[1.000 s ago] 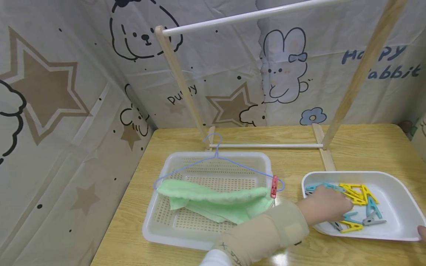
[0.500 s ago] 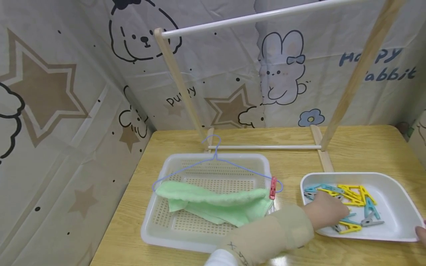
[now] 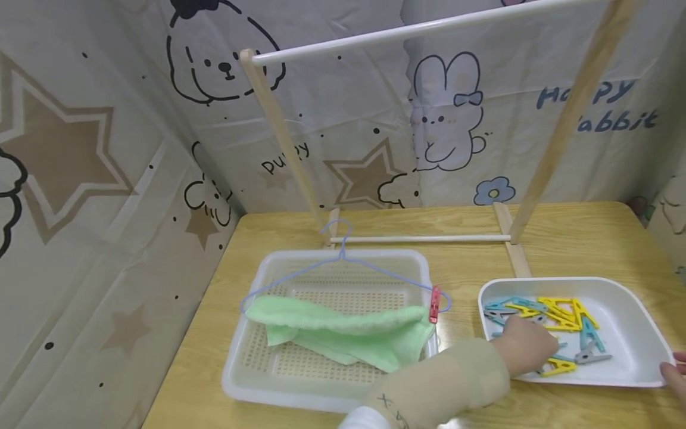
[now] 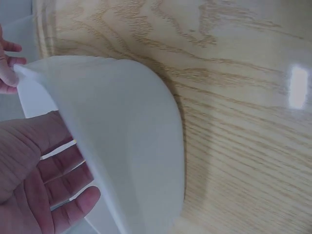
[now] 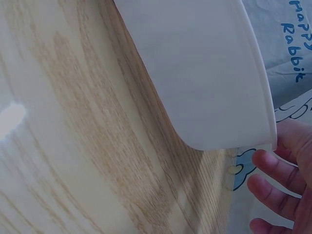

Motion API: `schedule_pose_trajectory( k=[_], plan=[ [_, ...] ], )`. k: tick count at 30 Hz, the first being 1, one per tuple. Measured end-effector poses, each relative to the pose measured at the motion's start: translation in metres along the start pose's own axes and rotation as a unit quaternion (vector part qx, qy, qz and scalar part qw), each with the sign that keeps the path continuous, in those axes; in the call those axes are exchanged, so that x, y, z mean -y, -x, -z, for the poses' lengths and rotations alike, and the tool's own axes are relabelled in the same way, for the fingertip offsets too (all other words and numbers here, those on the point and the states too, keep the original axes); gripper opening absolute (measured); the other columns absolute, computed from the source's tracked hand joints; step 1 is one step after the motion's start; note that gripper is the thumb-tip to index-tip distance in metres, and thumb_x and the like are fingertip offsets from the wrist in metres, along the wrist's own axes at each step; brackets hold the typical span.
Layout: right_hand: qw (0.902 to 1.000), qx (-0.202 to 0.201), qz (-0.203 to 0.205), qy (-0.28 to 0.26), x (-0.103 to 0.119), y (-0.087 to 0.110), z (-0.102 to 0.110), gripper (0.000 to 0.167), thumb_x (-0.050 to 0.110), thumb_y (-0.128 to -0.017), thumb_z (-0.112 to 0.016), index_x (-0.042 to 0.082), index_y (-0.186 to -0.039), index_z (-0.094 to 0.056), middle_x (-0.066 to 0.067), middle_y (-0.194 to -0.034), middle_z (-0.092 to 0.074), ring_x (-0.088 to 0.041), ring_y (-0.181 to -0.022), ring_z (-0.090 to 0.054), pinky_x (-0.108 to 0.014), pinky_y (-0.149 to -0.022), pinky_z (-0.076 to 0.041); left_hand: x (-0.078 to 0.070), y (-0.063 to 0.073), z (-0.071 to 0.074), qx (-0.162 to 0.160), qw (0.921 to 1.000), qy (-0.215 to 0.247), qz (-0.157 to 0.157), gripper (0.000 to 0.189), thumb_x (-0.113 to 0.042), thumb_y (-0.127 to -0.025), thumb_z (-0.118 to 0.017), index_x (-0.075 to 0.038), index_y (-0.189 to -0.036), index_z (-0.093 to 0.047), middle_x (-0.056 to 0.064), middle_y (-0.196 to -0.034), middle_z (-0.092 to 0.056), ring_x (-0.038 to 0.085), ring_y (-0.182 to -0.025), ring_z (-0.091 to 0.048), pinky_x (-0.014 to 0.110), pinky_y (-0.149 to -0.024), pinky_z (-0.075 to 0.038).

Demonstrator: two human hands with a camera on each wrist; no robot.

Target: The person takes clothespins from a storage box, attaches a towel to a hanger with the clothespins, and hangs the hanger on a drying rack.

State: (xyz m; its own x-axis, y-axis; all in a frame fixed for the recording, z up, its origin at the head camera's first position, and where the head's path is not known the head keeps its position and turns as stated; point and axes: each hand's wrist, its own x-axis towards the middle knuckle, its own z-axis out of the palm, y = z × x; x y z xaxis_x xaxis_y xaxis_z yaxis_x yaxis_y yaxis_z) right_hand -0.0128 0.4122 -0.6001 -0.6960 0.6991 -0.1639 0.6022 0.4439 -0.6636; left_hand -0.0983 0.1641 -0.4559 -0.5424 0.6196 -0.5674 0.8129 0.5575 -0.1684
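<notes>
In the head view, my left hand [image 3: 527, 345] reaches into the white tray [image 3: 624, 339], low among yellow, blue and grey clothespins [image 3: 560, 366]. The left wrist view has its fingers [image 4: 73, 209] bent behind the tray wall; the thumb and index tips are hidden, so I cannot tell whether they pinch a clothespin. At the tray's right corner my right hand [image 3: 676, 372] grips the rim, thumb above and fingers [image 5: 273, 187] below. Left of the tray, a green towel [image 3: 343, 330] hangs on a blue hanger [image 3: 393, 273], with a red clothespin [image 3: 435, 304] at its right end.
Hanger and towel lie across a white slotted basket [image 3: 229, 381] on the wooden table [image 3: 450, 265]. Behind stands a wooden rack [image 3: 557, 137] with a white top rod [image 3: 407, 33]. A cloth printed with cartoons [image 3: 370, 107] hangs along the back and left.
My left hand has shifted slightly nearer within the tray, uncovering more clothespins at its far left. The head view has turned a little right, showing more of my right hand on the rim.
</notes>
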Motion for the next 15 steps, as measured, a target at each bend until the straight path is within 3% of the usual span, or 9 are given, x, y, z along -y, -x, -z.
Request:
schedule_pose_trajectory(
  k=[1, 3, 7, 8, 13, 15],
  plan=[
    [1.0000, -0.001, 0.001, -0.007, -0.002, 0.001, -0.001, 0.050, 0.011, -0.085, -0.045, -0.012, -0.128, -0.034, 0.007, -0.082, -0.046, 0.017, -0.067, -0.021, -0.013, -0.055, -0.029, 0.000, -0.001, -0.002, -0.001, 1.0000, 0.001, 0.004, 0.013, -0.033, -0.092, -0.048, -0.042, -0.102, -0.051, -0.022, -0.095, -0.057, -0.001, -0.077, -0.048, 0.024, -0.076, -0.040],
    [0.9999, -0.007, 0.009, -0.004, -0.004, 0.001, -0.002, 0.050, 0.013, -0.086, -0.045, -0.011, -0.128, -0.035, 0.009, -0.081, -0.044, 0.019, -0.068, -0.018, -0.012, -0.056, -0.028, -0.001, -0.002, -0.006, -0.007, 0.9999, 0.001, 0.008, 0.012, -0.034, -0.091, -0.049, -0.042, -0.100, -0.052, -0.021, -0.091, -0.058, 0.000, -0.073, -0.048, 0.024, -0.073, -0.042],
    [0.9998, -0.010, 0.005, 0.016, -0.003, 0.003, -0.002, 0.050, 0.014, -0.086, -0.045, -0.009, -0.130, -0.034, -0.020, -0.098, -0.043, 0.019, -0.070, -0.015, -0.015, -0.057, -0.028, -0.001, -0.004, -0.014, -0.010, 0.9999, -0.002, 0.010, 0.013, -0.036, -0.091, -0.048, -0.041, -0.101, -0.055, -0.018, -0.088, -0.057, 0.001, -0.071, -0.047, 0.025, -0.070, -0.043],
    [0.9998, -0.010, 0.004, 0.017, -0.002, 0.003, -0.002, 0.050, 0.014, -0.086, -0.045, -0.009, -0.130, -0.034, -0.020, -0.098, -0.043, 0.019, -0.070, -0.014, -0.014, -0.057, -0.028, -0.001, -0.004, -0.016, -0.011, 0.9999, -0.001, 0.011, 0.013, -0.036, -0.091, -0.048, -0.041, -0.102, -0.055, -0.018, -0.089, -0.057, 0.001, -0.071, -0.046, 0.025, -0.069, -0.043],
    [0.9999, -0.009, 0.008, -0.007, 0.002, 0.006, 0.001, 0.050, 0.015, -0.087, -0.046, -0.008, -0.130, -0.035, -0.001, -0.087, -0.044, 0.020, -0.069, -0.019, -0.010, -0.055, -0.029, 0.002, -0.004, -0.023, -0.016, 0.9998, 0.011, 0.010, 0.019, -0.033, -0.093, -0.045, -0.037, -0.109, -0.053, -0.016, -0.094, -0.055, 0.001, -0.075, -0.046, 0.025, -0.070, -0.043],
    [0.9996, -0.012, 0.016, -0.019, 0.002, 0.008, 0.002, 0.048, 0.015, -0.087, -0.047, -0.001, -0.131, -0.038, 0.013, -0.082, -0.042, 0.020, -0.069, -0.021, -0.008, -0.055, -0.029, 0.003, -0.004, -0.024, -0.022, 0.9997, 0.007, 0.007, 0.019, -0.033, -0.093, -0.045, -0.037, -0.110, -0.052, -0.016, -0.095, -0.054, 0.001, -0.076, -0.046, 0.025, -0.070, -0.043]
  ],
)
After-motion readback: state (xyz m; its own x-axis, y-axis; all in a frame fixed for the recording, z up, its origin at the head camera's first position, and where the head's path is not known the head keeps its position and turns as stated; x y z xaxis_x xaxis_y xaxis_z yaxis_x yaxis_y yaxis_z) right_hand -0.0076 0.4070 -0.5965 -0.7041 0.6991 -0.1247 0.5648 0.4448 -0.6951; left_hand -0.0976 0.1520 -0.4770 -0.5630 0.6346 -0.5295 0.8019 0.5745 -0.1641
